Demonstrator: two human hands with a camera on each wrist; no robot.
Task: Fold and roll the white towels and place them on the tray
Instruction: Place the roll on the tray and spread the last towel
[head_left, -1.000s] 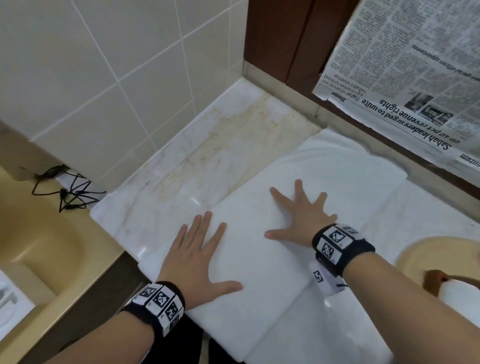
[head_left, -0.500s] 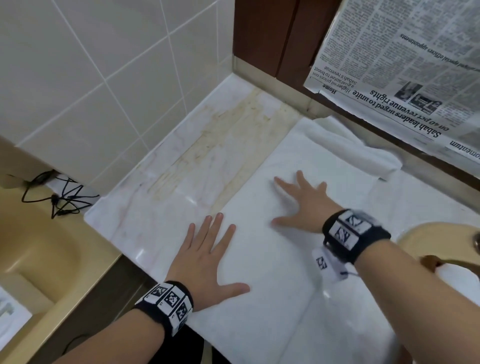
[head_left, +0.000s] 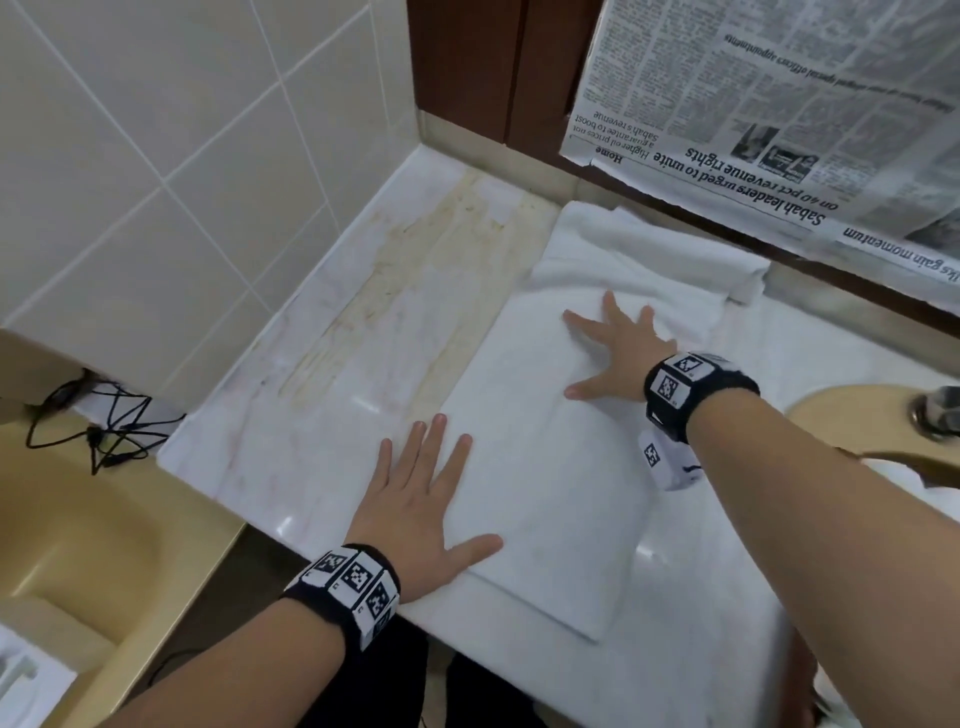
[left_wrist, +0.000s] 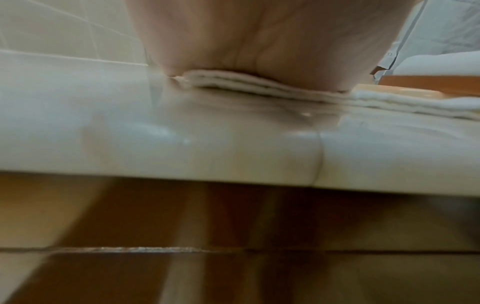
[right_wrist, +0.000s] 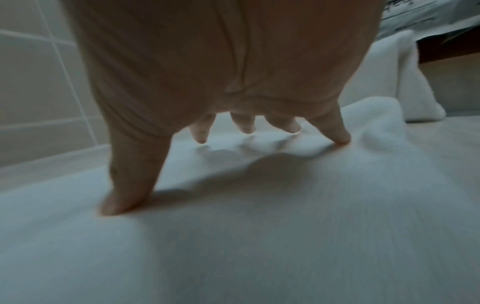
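While flat: both hands (head_left: 524, 436) on towel (head_left: 550, 493).

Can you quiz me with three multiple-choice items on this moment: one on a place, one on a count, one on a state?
1. Where does the folded white towel lie?
A. on the white marble counter
B. in the yellow basin
C. on the floor

2. How many hands touch that towel?
A. none
B. one
C. two

3. How is the right hand set?
A. clenched in a fist
B. fingers spread, pressing down on the towel
C. pinching a corner and lifting it

Answers:
1. A, the head view shows the towel spread on the marble.
2. C, the left hand rests on its near edge and the right presses farther back.
3. B, the right wrist view shows spread fingertips on the cloth.
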